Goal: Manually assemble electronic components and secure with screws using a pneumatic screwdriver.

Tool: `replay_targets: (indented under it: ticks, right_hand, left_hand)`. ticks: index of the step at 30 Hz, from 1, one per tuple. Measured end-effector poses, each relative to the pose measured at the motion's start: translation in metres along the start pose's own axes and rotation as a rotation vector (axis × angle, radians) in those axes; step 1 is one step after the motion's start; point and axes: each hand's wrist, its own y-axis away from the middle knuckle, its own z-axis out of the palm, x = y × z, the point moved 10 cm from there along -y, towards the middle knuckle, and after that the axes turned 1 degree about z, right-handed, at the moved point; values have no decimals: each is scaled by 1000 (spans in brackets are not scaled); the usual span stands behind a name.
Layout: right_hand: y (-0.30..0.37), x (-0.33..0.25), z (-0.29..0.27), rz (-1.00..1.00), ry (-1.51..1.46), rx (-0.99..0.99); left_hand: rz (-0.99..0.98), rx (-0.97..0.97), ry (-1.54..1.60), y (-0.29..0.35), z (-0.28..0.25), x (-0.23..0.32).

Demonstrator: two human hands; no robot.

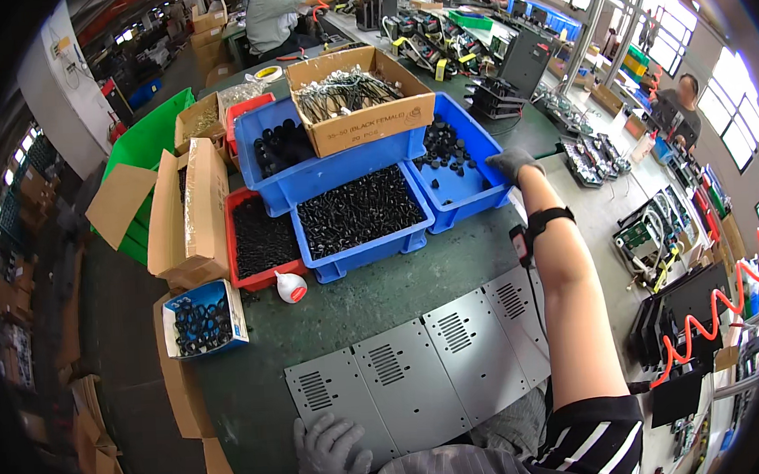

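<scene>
Four grey slotted metal panels [422,398] lie side by side on the green table in front of me. My left hand [331,454], in a grey glove, rests on the near left edge of the leftmost panel, its fingers apart and holding nothing. My right arm stretches far forward over the right end of the panels. At its end my gloved right hand [515,163] is closed over the right rim of a blue bin [458,186], which holds small black round caps [448,147]. Part of that hand's fingers is hidden.
Another blue bin [319,272] and a red bin [266,279] hold small black parts. A carton [374,127] of wired pieces sits atop a further blue bin [287,186]. A white squeeze bottle [291,287] stands nearby. Cartons [191,217] line the left edge; coiled red hose [702,336] hangs right.
</scene>
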Motion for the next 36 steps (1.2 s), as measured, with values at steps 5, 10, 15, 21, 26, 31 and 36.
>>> replay_targets:
  ticks: [5, 10, 15, 21, 26, 31, 36]
  right_hand:
    - [1, -6, 6, -37, -50, -35]
    - [42, -7, -13, -91, -75, 155]
    - [64, 25, -12, -16, -413, 276]
    - [107, 33, -14, 95, -787, 445]
    - [115, 52, 1, 43, -913, 549]
    - [112, 51, 6, -63, -937, 588]
    - [111, 56, 4, -57, -926, 603]
  left_hand:
    - [19, 11, -45, 4, -1, 1]
    - [-11, -1, -72, 2, -3, 3]
    - [-39, -13, -42, 1, -4, 5]
    - [-80, -14, -10, -1, -6, 6]
    - [-37, 7, 0, -7, -11, 14]
    - [-13, 35, 20, -7, -13, 17]
    - [-27, 15, -18, -3, -10, 16]
